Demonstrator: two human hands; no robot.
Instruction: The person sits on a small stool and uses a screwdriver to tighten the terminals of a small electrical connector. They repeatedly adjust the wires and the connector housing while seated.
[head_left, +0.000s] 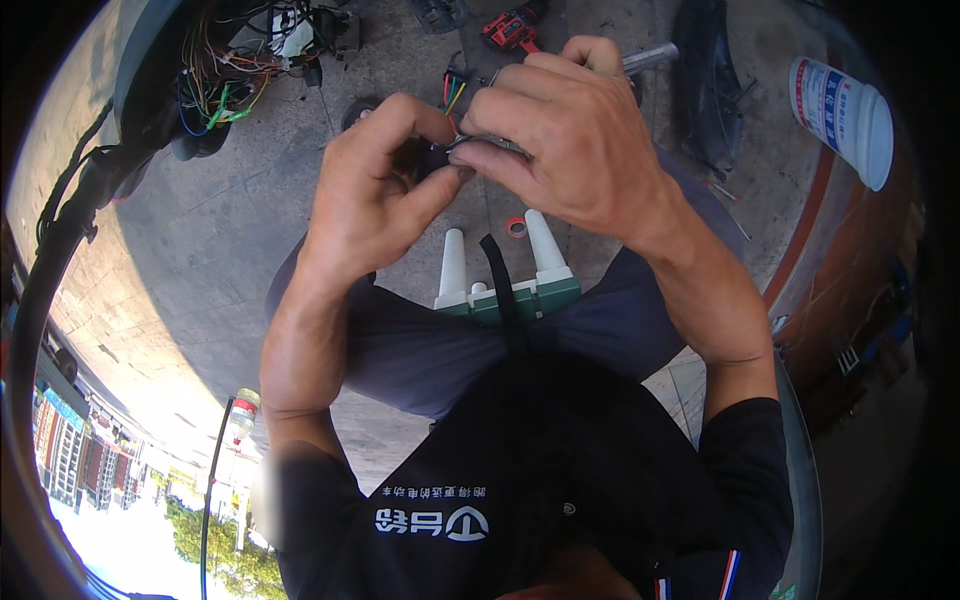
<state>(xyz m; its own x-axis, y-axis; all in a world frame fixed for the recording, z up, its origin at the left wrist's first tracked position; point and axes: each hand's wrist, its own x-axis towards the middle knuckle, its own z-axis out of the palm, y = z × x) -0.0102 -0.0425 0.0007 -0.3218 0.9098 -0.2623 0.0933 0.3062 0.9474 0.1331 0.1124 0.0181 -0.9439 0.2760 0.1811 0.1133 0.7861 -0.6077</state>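
My left hand [380,190] is closed, its thumb and forefinger pinching a small black part [432,158] that is mostly hidden by the fingers. From the same spot rise thin red, green and yellow wires [453,92]. My right hand [570,135] meets it there, thumb and curled forefinger pressed together at the black part. Past the back of my right hand sticks out a clear, rod-like handle [652,58]; whether the hand grips it cannot be made out.
A tangle of coloured wires [225,75] hangs at the upper left beside a dark curved frame [45,260]. On the floor lie a red power drill [513,29] and a roll of red tape [516,227]. A green and white stool [555,293] is between my knees; a white bucket [860,130] lies right.
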